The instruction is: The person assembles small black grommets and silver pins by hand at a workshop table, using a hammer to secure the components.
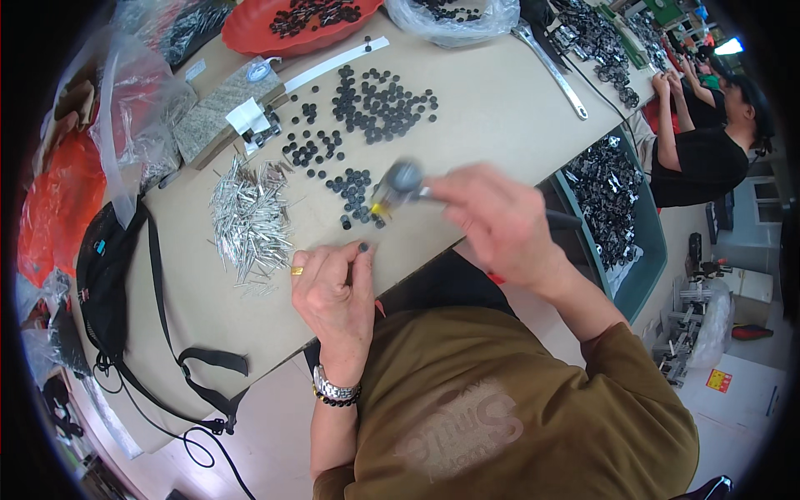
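My right hand (500,221) is closed round the dark handle of a hammer (404,177). Its grey head is smeared by motion and hangs over the worktable, with a yellow patch at its lower end. My left hand (332,287), wearing a ring and a wristwatch, rests at the table's near edge. Its fingertips pinch a small black round cap (363,247). Just beyond lies a cluster of loose black caps (350,187), with a larger spread of black caps (383,108) farther off. Left of these is a heap of thin silvery metal pins (250,221).
A red bowl (292,37) and a clear plastic bag (454,21) hold black parts at the far side. A wrench (554,75) lies right of them. A green bin (650,267) of metal parts stands at right. A black strapped bag (112,275) lies left. Another person (700,158) sits far right.
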Demonstrator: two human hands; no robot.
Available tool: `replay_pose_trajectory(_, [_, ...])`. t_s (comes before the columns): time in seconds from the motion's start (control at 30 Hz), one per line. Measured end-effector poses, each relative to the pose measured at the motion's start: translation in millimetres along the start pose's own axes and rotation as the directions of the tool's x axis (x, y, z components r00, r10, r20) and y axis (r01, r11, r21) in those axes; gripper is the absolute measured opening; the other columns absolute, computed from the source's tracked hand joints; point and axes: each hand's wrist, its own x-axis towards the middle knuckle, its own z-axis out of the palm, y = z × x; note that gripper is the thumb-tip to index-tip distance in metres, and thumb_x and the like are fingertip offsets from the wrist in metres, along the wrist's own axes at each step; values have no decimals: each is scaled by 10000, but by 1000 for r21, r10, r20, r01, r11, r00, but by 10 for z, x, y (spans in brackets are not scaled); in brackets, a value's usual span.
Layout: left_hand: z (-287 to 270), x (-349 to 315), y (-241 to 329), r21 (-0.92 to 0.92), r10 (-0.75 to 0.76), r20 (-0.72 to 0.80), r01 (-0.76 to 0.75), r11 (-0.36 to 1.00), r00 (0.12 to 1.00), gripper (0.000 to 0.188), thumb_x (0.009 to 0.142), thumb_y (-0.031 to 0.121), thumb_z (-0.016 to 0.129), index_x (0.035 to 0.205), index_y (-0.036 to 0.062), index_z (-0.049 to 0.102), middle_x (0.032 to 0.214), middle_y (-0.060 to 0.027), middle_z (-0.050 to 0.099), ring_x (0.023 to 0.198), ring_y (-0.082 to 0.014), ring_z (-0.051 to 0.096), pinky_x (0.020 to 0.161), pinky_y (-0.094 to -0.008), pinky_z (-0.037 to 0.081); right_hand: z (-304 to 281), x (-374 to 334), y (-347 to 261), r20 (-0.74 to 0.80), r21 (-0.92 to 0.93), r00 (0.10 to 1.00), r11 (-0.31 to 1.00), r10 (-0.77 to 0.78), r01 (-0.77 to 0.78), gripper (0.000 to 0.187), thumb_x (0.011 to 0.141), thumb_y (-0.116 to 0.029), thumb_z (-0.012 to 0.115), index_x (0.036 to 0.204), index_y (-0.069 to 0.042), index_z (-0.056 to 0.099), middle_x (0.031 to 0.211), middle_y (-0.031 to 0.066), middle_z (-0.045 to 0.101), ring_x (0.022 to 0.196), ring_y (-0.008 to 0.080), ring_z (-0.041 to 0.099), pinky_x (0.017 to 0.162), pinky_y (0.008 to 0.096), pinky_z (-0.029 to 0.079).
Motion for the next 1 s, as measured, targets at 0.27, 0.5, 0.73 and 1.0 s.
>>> replay_pose_trajectory(0.27, [-212, 643, -25, 26, -240, -23, 240, 970, 971, 104, 966, 85, 668, 1022, 0, 648, 684, -89, 616, 522, -150, 485, 550, -301, 436, -176, -60, 783, -76, -306, 890, 840, 449, -449, 265, 825, 13, 684, 1085, -28, 708, 940, 126, 621, 922, 337, 595, 837, 440, 501])
replay_pose_trajectory(0.5, [-59, 1966, -338, -47, -147, 56, 150, 988, 988, 191, 928, 171, 693, 939, -19, 682, 710, -116, 682, 596, -149, 591, 624, -323, 496, -98, -145, 778, -166, -329, 925, 865, 343, -380, 351, 768, 33, 724, 1112, -33, 707, 1046, 105, 599, 961, 314, 570, 852, 434, 447])
replay_pose_trajectory(0.73, [281, 3058, -568, -40, -186, 121, 192, 981, 975, 383, 886, 303, 768, 1106, -9, 735, 804, -126, 748, 609, -162, 680, 638, -331, 542, 47, 80, 393, -69, -97, 988, 984, 141, -147, 285, 768, -2, 728, 1042, -76, 708, 1008, 74, 620, 954, 302, 565, 841, 421, 437])
replay_pose_trajectory(1.0, [-13, 2134, -111, -200, -46, -23, 41, 979, 999, 323, 935, 174, 725, 1188, -27, 705, 804, -26, 691, 704, -49, 549, 665, -227, 455, 460, 267, 340, 151, 155, 985, 982, 89, -112, 186, 791, -13, 735, 956, -75, 676, 914, 53, 599, 918, 272, 577, 811, 386, 470])
